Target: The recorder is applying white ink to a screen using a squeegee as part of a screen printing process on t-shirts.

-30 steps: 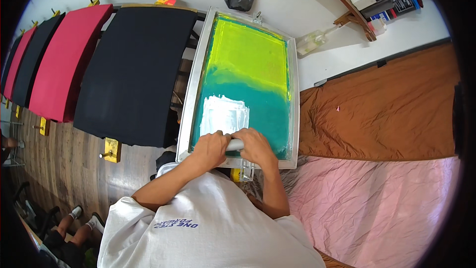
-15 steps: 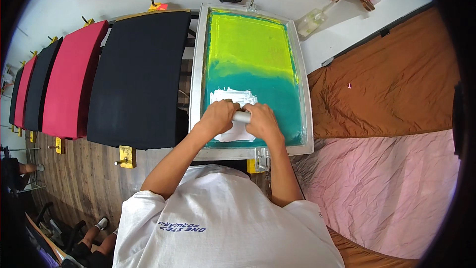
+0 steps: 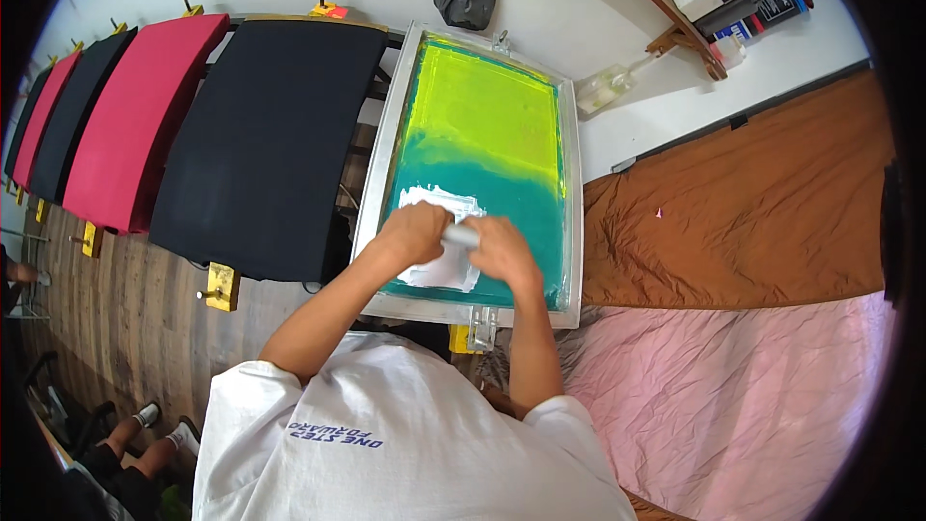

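White wall behind, black and red platens (image 3: 260,135) fanned out to the left. Both hands, left hand (image 3: 417,233) and right hand (image 3: 503,249), are clamped side by side on a squeegee (image 3: 461,235) (mostly hidden), pressed onto the framed green-and-yellow screen (image 3: 482,145), over its white patch (image 3: 439,270).

Metal-framed screen (image 3: 479,154), glossy mesh

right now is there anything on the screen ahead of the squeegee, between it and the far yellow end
Nothing visible does. Both hands, left hand and right hand, grip the squeegee over the white ink patch. Beyond it the screen shows only bare teal and yellow mesh up to the far frame edge.
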Available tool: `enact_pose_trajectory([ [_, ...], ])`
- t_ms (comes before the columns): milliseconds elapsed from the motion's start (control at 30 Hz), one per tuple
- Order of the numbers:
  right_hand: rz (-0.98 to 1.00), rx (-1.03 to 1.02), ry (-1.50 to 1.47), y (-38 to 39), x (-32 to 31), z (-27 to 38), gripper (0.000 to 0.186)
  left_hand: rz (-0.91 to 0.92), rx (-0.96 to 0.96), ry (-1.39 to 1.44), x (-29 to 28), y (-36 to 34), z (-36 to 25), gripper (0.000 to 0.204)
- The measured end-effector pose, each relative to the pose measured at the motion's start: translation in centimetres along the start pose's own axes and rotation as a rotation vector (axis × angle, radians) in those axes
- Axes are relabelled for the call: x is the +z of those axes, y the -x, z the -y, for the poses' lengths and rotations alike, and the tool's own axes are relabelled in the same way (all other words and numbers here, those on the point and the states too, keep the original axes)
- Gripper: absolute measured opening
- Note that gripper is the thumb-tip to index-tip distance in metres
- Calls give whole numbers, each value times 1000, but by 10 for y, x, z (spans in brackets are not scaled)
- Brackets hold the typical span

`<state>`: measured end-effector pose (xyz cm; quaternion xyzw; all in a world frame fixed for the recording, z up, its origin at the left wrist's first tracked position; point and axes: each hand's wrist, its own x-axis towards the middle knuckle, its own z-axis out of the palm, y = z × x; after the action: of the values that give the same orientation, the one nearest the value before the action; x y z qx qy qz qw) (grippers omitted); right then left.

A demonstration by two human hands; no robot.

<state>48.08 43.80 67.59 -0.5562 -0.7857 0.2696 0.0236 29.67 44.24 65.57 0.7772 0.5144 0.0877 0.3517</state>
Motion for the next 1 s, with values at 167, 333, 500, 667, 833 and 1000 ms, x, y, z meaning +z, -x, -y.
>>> enact_pose_trajectory([
  [167,-102,-65,111,-12,23,-14,44,-321,109,45,40,3,18,30],
  [333,-173,-73,40,60,52,9,59,-356,157,-63,73,65,-4,40],
  [500,-59,-79,12,76,38,15,48,-168,75,81,60,80,-17,42],
  [667,49,-40,139,10,6,3,41,-173,32,-19,22,24,1,28],
  [833,-25,8,150,-27,4,-13,40,-258,38,9,23,-21,16,28],
  [1000,-134,62,112,19,31,-6,46,-267,156,58,45,11,8,40],
])
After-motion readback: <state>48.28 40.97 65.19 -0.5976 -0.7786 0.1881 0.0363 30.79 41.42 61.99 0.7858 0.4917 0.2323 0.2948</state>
